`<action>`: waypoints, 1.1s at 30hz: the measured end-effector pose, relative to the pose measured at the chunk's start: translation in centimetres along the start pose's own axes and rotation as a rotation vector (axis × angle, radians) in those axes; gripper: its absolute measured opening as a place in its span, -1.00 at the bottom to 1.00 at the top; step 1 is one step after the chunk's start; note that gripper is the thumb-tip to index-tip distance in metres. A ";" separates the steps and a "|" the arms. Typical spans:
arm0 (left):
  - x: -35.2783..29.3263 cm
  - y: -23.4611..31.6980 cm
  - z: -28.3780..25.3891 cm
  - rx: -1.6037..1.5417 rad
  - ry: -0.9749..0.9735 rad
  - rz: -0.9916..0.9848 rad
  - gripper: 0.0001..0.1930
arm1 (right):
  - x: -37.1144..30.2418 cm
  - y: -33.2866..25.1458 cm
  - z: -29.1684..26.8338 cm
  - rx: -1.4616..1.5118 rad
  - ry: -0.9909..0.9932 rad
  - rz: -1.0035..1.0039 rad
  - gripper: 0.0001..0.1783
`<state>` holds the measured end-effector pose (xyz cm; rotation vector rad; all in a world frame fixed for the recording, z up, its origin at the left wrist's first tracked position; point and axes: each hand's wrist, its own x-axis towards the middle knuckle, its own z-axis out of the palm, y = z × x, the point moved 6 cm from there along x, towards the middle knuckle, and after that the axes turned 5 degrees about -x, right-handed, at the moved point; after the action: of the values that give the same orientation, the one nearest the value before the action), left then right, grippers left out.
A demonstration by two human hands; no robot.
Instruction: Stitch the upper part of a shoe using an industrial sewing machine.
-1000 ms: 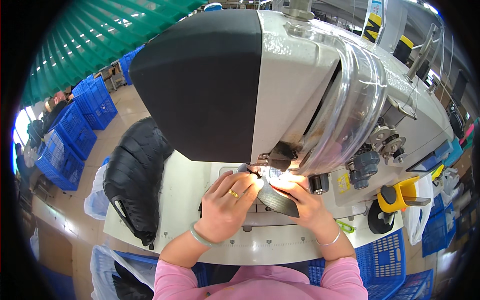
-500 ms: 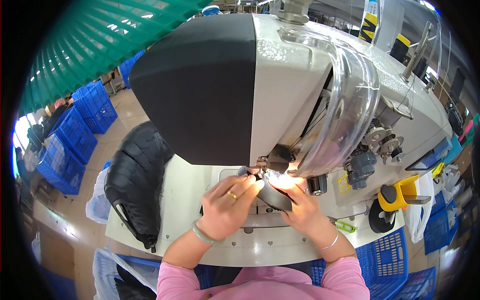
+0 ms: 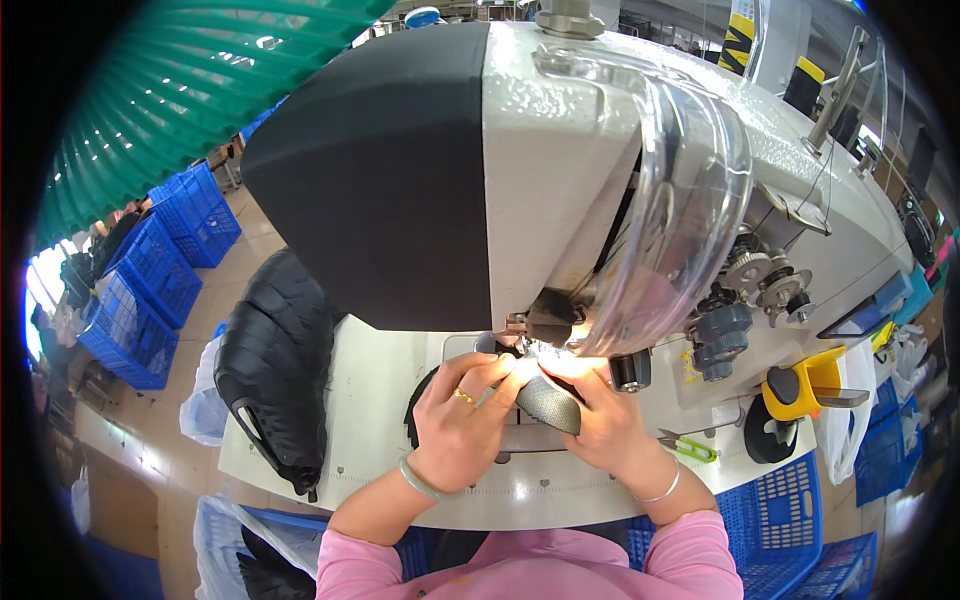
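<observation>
A grey mesh fabric piece (image 3: 548, 403) lies curved under the needle and presser foot (image 3: 518, 330) of a large sewing machine (image 3: 560, 130). My left hand (image 3: 455, 425) pinches its edge just in front of the foot, thumb and fingers pressed together. On the other side my right hand (image 3: 605, 425) grips the same piece, its fingertips in the bright lamp glare. A black edge of material (image 3: 414, 405) shows beside my left hand; whether it joins the mesh is hidden.
A stack of black padded pieces (image 3: 275, 370) lies at the table's left. Green-handled snips (image 3: 692, 447) and a yellow holder (image 3: 805, 390) are at the right. A blue crate (image 3: 770, 520) stands below right; a green ribbed shade (image 3: 200, 100) hangs upper left.
The mesh piece has turned and bulged upward between my hands, showing more of its lighter textured face. Black material now shows more beside my left hand. The view has shifted slightly.
</observation>
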<state>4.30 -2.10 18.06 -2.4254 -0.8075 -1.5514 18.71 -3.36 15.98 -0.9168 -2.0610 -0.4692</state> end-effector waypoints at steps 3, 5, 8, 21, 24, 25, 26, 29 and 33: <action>0.1 0.2 0.0 -0.006 -0.013 -0.025 -0.64 | 0.0 0.0 0.1 0.005 -0.010 0.033 -0.47; 0.2 0.1 0.0 0.002 -0.024 -0.030 -0.63 | 0.0 -0.1 0.0 0.032 0.022 0.063 -0.45; 0.4 0.1 -0.2 0.031 -0.075 0.016 -0.57 | -0.2 -0.5 0.2 0.009 -0.020 0.096 -0.44; 0.9 -0.5 -0.3 0.034 -0.136 0.047 -0.61 | 0.0 -0.9 0.3 -0.019 -0.003 0.158 -0.55; 1.1 -1.7 -0.2 -0.070 -0.085 -0.071 -0.72 | 0.1 -0.7 0.4 -0.024 0.019 0.172 -0.66; 1.0 -2.6 -0.1 -0.135 -0.059 -0.195 -0.78 | 0.1 -0.6 0.5 -0.021 0.013 0.176 -0.66; 0.9 -3.0 0.2 -0.211 -0.003 -0.284 -0.86 | 0.0 -0.5 0.6 0.027 0.026 0.199 -0.67; 0.7 -1.7 0.6 -0.086 0.129 -0.161 -0.87 | -0.2 -0.2 0.6 0.077 0.067 0.202 -0.66; 0.5 -0.7 0.9 0.037 0.072 -0.043 -0.74 | -0.6 0.1 1.1 0.107 0.066 0.175 -0.63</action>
<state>4.83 -1.00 17.96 -2.3265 -0.8720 -1.6145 18.45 -2.89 14.89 -0.9938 -1.9072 -0.2896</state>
